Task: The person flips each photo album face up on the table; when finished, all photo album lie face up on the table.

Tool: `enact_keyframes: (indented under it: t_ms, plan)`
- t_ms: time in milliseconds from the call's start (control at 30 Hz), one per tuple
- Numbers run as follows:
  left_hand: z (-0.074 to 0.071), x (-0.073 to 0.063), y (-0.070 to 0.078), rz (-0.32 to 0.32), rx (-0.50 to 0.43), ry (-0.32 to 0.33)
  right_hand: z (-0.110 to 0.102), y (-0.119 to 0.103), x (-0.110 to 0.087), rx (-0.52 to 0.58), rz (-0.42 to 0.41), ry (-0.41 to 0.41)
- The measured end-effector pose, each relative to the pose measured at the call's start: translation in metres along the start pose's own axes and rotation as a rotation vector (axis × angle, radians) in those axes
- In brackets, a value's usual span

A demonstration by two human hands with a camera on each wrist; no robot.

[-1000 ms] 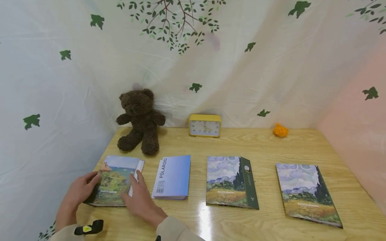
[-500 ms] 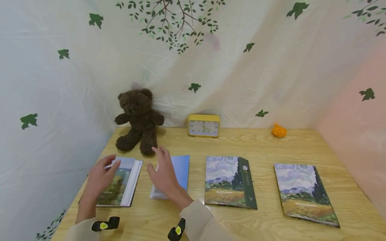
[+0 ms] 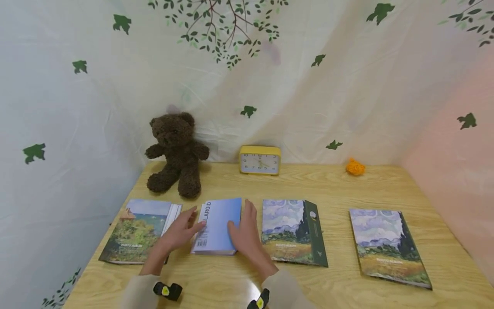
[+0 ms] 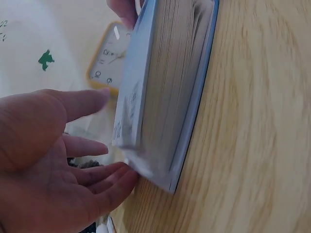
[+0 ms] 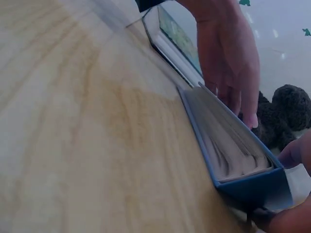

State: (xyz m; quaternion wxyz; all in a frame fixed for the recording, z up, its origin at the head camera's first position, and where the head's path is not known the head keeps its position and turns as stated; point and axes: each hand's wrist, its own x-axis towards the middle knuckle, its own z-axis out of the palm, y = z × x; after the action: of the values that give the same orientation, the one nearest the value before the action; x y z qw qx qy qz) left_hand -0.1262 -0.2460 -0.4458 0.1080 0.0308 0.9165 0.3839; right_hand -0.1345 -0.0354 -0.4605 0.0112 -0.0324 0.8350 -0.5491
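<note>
A blue photo album (image 3: 221, 225) marked "POLAROID" lies on the wooden table between both hands. My left hand (image 3: 179, 231) is at its left, page side; in the left wrist view the fingertips (image 4: 127, 171) reach the lower corner while the thumb hovers over the cover. At the spine, my right hand (image 3: 247, 231) has its thumb on the cover and its fingers along the right side. The right wrist view shows that thumb (image 5: 291, 154) and a finger at the spine end, bracketing it. Left of it lies a landscape photo album (image 3: 137, 231), partly behind the left wrist.
Two photo albums with a wheat-field painting lie to the right, one nearer (image 3: 285, 231) and one farther (image 3: 390, 246). A brown teddy bear (image 3: 175, 150), yellow clock (image 3: 260, 161) and orange knitted object (image 3: 355, 167) stand along the back by the printed curtain (image 3: 293, 107).
Both hands have let go of the landscape album and moved right, over to the blue album. The landscape album lies slightly farther left than one second ago.
</note>
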Motion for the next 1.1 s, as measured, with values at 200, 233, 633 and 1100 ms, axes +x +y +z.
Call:
enact_keyframes:
  t_ms: [200,233,633,1100]
  plan:
    - [0.019,0.009,0.009,0.025,0.079,0.081,0.001,0.018,-0.007,0.114,0.02,-0.135]
    - [0.02,0.01,0.009,0.021,0.089,0.092,0.0,0.019,-0.007,0.121,0.007,-0.141]
    - [0.021,0.013,0.017,0.019,0.037,0.063,-0.012,0.015,-0.008,0.143,-0.014,-0.117]
    - [0.041,0.027,0.031,0.147,-0.234,-0.047,-0.04,-0.012,-0.01,0.204,-0.001,-0.09]
